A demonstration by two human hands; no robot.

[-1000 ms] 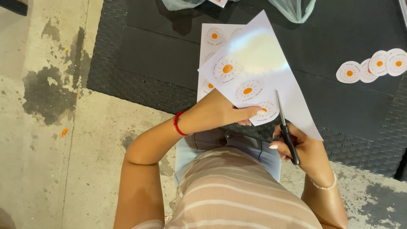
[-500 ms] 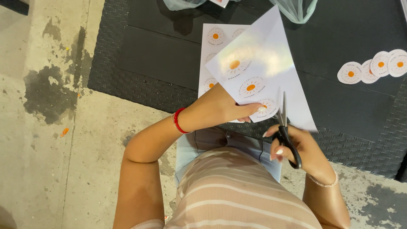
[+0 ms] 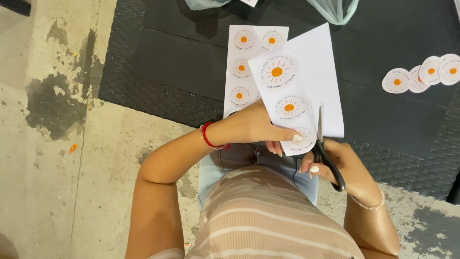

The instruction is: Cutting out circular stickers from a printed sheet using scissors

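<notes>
Head view: the left hand pinches the lower edge of a white paper sheet printed with round orange-sun labels. The right hand grips black-handled scissors, blades entering that sheet. Cut-out round labels lie on the black woven table.

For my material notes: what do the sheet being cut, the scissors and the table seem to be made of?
Sheet: thin matte white paper, it bends in the left hand. Scissors: shiny metal blades, black handles, probably plastic, in the right hand. Table: dark woven-look edge, likely plastic wicker.
</notes>
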